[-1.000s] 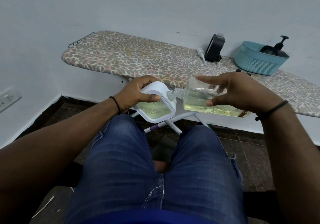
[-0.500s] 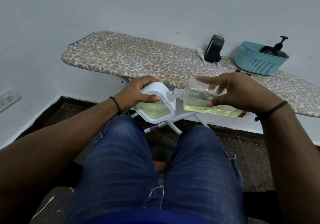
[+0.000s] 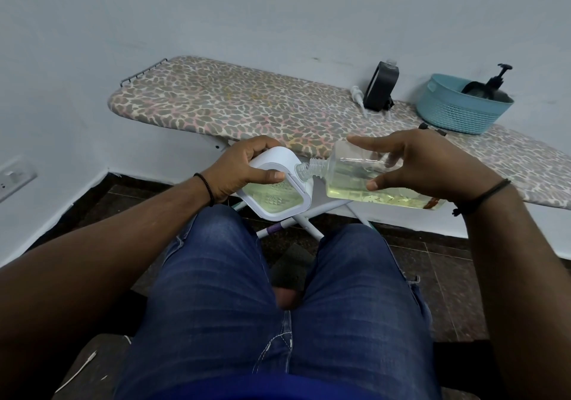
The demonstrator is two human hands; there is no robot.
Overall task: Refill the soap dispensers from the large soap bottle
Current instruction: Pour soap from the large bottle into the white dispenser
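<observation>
Two hands work above the person's lap; the left hand point(image 3: 247, 169) grips one white soap dispenser point(image 3: 279, 187), fingers curled over its far edge and thumb pressed on its near rim, holding it tilted so its clear window shows pale yellow-green liquid inside; the right hand point(image 3: 423, 164) holds one large soap bottle point(image 3: 349, 180), clear plastic, lying almost on its side, thumb under it and fingers spread over the top; the bottle's open threaded neck touches the dispenser's upper right corner, and yellowish soap fills the bottle's lower half. Each wrist carries one dark band. Behind them stands one ironing board point(image 3: 247, 106) with a leopard-print cover, serving as the worktop; on it stand one black dispenser point(image 3: 380, 90) near the wall, one white pump head point(image 3: 358, 98) lying just beside it, and one teal basket point(image 3: 457, 109) at the right holding one black pump-topped bottle point(image 3: 491, 85).
</observation>
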